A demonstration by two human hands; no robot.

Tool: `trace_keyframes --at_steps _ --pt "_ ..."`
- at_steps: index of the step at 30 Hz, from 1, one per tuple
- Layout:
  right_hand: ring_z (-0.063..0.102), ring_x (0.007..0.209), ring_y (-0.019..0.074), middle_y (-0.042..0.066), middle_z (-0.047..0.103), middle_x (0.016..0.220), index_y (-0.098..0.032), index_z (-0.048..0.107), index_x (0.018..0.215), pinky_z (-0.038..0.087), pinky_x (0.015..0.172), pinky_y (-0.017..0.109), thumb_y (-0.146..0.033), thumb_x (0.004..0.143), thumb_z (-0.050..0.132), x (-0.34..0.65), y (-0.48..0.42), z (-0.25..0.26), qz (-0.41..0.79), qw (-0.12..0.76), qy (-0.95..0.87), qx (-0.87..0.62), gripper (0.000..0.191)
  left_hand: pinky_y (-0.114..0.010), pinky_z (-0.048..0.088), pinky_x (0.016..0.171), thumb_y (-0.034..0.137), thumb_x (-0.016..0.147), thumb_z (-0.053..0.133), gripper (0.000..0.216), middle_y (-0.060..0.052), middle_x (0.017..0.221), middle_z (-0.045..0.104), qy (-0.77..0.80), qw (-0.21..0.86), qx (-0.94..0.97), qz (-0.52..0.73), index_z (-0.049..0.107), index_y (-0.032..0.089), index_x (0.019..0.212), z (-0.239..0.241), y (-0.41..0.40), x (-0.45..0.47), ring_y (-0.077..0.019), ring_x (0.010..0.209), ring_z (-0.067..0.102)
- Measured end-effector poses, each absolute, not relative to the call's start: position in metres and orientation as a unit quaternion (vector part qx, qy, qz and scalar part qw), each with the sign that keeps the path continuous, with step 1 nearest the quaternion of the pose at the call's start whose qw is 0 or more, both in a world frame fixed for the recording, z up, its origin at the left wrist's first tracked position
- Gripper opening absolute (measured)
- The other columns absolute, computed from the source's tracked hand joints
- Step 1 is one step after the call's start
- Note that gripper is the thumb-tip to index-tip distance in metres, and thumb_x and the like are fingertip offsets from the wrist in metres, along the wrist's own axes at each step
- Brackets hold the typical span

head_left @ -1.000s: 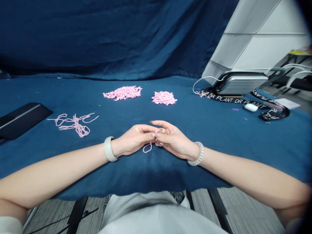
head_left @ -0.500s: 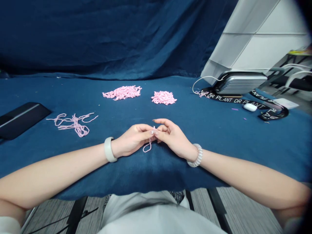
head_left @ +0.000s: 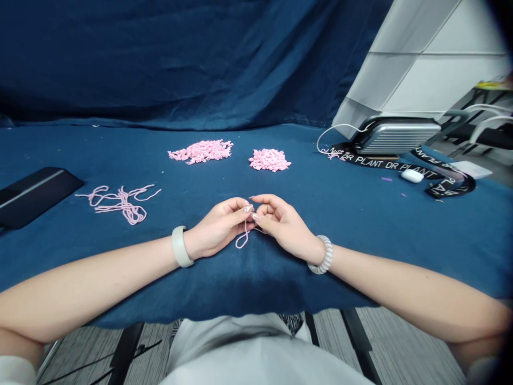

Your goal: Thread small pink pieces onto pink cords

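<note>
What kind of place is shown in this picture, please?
Probably an office-like indoor room: there is grey striped flooring, what looks like a chair in the right background, and a blue curtain hanging behind the work surface.

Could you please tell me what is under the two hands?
Below the left hand and right hand, a pink yarn loop and the blue cloth show. Whatever lies directly beneath them is covered and cannot be seen.

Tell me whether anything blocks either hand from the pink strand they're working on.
Nothing visible does. The left hand and right hand meet at the strand, which loops out on their near side; they hide part of it.
</note>
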State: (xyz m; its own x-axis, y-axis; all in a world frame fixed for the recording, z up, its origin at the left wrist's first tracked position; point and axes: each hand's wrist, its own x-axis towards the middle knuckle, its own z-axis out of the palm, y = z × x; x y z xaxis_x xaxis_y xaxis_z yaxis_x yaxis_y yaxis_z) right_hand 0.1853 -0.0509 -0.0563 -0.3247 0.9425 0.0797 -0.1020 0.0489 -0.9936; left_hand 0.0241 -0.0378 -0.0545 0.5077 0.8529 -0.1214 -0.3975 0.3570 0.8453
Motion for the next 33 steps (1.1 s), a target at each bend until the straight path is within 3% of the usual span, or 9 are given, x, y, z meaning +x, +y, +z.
trace_keyframes --at_steps 5,9,25,29,33 --pt "0.05 0.057 0.0051 -0.004 0.054 0.068 -0.017 0.05 0.093 0.04 0.052 0.019 -0.028 0.077 0.063 0.1841 -0.0523 -0.0559 0.575 0.448 -0.564 -0.388 0.023 -0.023 0.045 0.071 0.021 0.076 0.068 0.012 -0.002 0.077 0.061 0.293 0.77 0.391 0.41 0.059 0.013 0.077 -0.0542 -0.0369 0.0239 -0.0088 0.071 0.057" --pt "0.048 0.054 0.0047 -0.004 0.055 0.069 -0.017 0.05 0.092 0.039 0.049 0.019 -0.028 0.075 0.066 0.1835 -0.052 -0.056 0.569 0.442 -0.561 -0.409 0.025 -0.02 0.044 0.065 0.021 0.077 0.066 0.011 -0.002 0.076 0.062 0.292 0.772 0.382 0.416 0.057 0.014 0.078 -0.0541 -0.0365 0.0243 -0.0086 0.069 0.056" --pt "0.045 0.049 0.0062 -0.007 0.052 0.057 -0.017 0.052 0.095 0.035 0.049 0.02 -0.028 0.07 0.069 0.1831 -0.0552 -0.0532 0.55 0.412 -0.592 -0.421 0.033 -0.022 0.045 0.065 0.017 0.072 0.07 0.008 0.0 0.064 0.059 0.321 0.758 0.37 0.43 0.063 0.013 0.072 -0.0536 -0.036 0.024 -0.0083 0.061 0.054" --pt "0.05 0.056 0.0078 -0.004 0.055 0.064 -0.017 0.053 0.096 0.041 0.055 0.022 -0.028 0.072 0.068 0.1842 -0.0543 -0.0527 0.558 0.431 -0.588 -0.397 0.03 -0.023 0.044 0.067 0.019 0.072 0.07 0.009 -0.001 0.066 0.06 0.315 0.759 0.384 0.422 0.064 0.012 0.072 -0.0537 -0.0363 0.0248 -0.0084 0.064 0.054" --pt "0.056 0.078 0.0126 0.002 0.058 0.083 -0.02 0.057 0.096 0.048 0.072 0.028 -0.032 0.078 0.064 0.1889 -0.0491 -0.0527 0.504 0.498 -0.599 -0.374 0.023 -0.021 0.042 0.062 0.021 0.071 0.071 0.011 -0.001 0.066 0.058 0.313 0.762 0.39 0.412 0.065 0.012 0.071 -0.0534 -0.0365 0.0253 -0.0069 0.061 0.051"
